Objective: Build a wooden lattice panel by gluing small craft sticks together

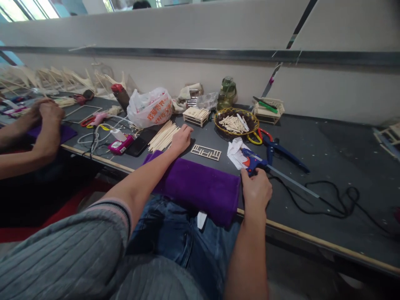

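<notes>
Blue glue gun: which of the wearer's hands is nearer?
Right. The right hand is at the blue glue gun; the left hand is farther off, beside the wooden sticks.

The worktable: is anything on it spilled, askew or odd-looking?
Nothing is obviously spilled, but two things look untidy: the black cord by the glue gun lies in loose loops, and the purple cloth hangs over the front edge of the table.

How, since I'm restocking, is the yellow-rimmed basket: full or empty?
Partly filled: short sticks lie in the basket, with space around them.
</notes>
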A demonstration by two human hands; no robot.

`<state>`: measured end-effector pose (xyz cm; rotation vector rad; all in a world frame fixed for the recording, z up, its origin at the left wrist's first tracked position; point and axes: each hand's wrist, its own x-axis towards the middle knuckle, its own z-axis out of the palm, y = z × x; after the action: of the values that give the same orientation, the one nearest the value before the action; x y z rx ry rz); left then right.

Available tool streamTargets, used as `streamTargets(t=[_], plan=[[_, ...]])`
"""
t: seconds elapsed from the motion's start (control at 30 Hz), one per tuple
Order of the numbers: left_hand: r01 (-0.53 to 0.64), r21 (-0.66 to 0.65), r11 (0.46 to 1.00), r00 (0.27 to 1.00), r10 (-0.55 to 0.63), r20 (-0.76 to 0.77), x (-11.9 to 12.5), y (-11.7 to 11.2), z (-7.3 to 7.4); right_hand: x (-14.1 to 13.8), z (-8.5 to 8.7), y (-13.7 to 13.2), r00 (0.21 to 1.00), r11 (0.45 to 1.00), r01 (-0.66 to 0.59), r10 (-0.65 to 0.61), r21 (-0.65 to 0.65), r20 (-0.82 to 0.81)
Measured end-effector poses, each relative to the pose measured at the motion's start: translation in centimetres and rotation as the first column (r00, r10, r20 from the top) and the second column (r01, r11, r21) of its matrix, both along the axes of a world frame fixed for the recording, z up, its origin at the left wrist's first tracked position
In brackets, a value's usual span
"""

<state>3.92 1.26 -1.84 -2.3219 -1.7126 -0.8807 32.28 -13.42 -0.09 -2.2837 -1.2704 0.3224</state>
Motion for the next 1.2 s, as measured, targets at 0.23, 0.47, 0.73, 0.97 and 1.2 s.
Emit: streamTargets(t=[0.23, 0.47, 0.73, 0.97, 1.2], plan=[[0.009, -0.018, 1.0, 0.997, -0.008, 0.08, 0.0, -0.2, 0.1, -1.2, -0.6, -0.6, 0.995, 0.997, 0.04, -0.046, 0.063, 0.083], [-0.021, -0.002, 1.0, 0.984, 0.021, 0.179, -0.6, -0.1, -0.1, -1.3, -1.7, -1.1, 0.996, 0.948, 0.045, -0.067, 0.314, 0.061], [-0.05, 0.013, 0.999, 0.923, 0.041, 0.382, -0.6, -0.1, -0.3, -1.9, -1.4, -2.2, 0.988, 0.81, 0.009, -0.099, 0.586, 0.122], [-0.096, 0.134, 0.986, 0.783, -0.009, 0.622, -0.4, 0.7, 0.7, -2.2, -1.1, -1.4, 0.986, 0.765, 0.092, -0.161, 0.637, 0.051], [0.032, 0.255, 0.967, 0.813, -0.173, 0.555, 0.9, 2.2, 3.6, -2.7, 2.7, 0.5, 0.999, 0.698, -0.05, 0.036, 0.715, 0.034]])
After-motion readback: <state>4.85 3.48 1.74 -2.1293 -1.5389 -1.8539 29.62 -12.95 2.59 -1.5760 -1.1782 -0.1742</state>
